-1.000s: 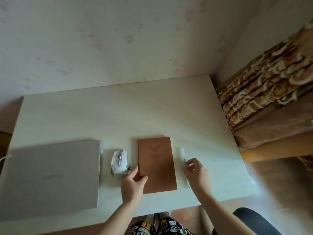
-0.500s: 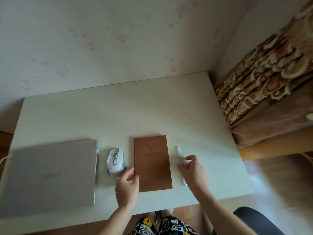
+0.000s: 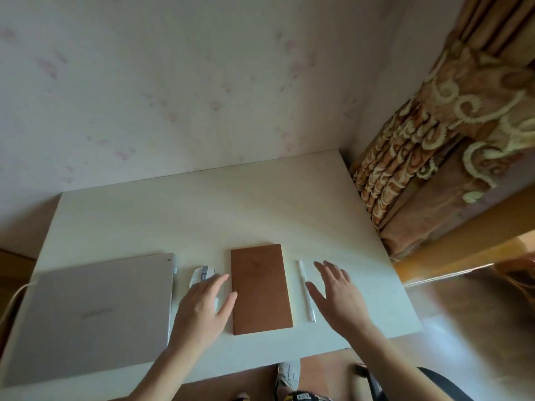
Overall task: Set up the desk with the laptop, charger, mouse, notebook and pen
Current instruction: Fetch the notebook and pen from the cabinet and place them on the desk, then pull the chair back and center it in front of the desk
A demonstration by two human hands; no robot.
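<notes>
A closed silver laptop lies at the desk's left, with a white charger cable running off its left side. A white mouse sits right of the laptop, partly hidden by my left hand, which hovers open with fingers spread. A brown notebook lies closed in the middle. A white pen lies lengthwise right of the notebook. My right hand is open just right of the pen, holding nothing.
The pale desk stands against a wall at the back. A patterned brown curtain hangs close at the right. The wooden floor, my shoes and a dark chair edge show below the front edge.
Both hands have let go: the left lifted off the notebook's corner, the right released the pen. Both now hover with fingers spread. The view has tilted upward.
</notes>
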